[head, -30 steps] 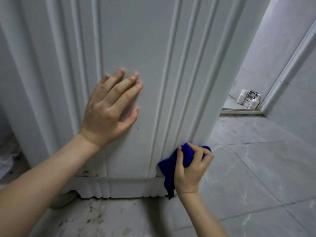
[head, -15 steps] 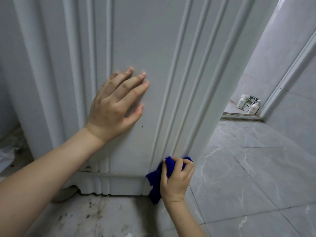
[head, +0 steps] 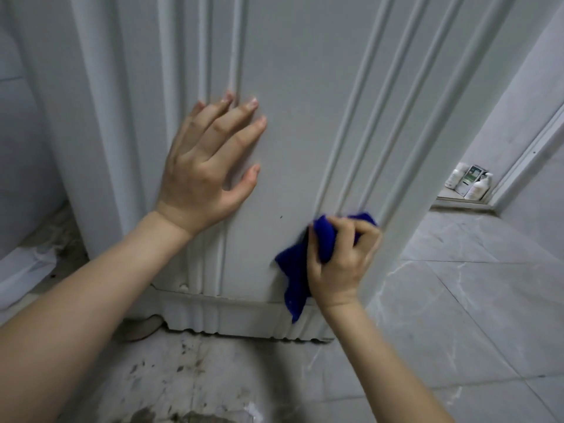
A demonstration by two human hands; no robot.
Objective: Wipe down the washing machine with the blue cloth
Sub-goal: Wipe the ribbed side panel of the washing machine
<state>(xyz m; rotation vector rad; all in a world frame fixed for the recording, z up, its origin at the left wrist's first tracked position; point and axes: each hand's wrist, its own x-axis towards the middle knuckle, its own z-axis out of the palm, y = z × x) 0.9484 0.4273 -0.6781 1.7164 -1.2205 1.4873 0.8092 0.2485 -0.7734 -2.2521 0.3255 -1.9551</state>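
The white washing machine (head: 299, 87) fills the upper view, its side panel ribbed with vertical grooves above a fluted base. My left hand (head: 210, 166) lies flat on the panel, fingers spread, holding nothing. My right hand (head: 341, 257) is closed around the bunched blue cloth (head: 296, 270) and presses it against the grooves near the panel's lower right corner. A loose end of the cloth hangs down over the base.
Grey marble-look floor tiles (head: 457, 315) spread to the right; the floor in front of the machine (head: 171, 377) is stained dark. White bottles and a box (head: 470, 181) stand in a far corner behind a sill. Crumpled white material (head: 27, 270) lies at the left.
My right hand with the cloth slid down toward the base, then came back up and slightly right along the grooves. My left hand stayed flat on the panel.
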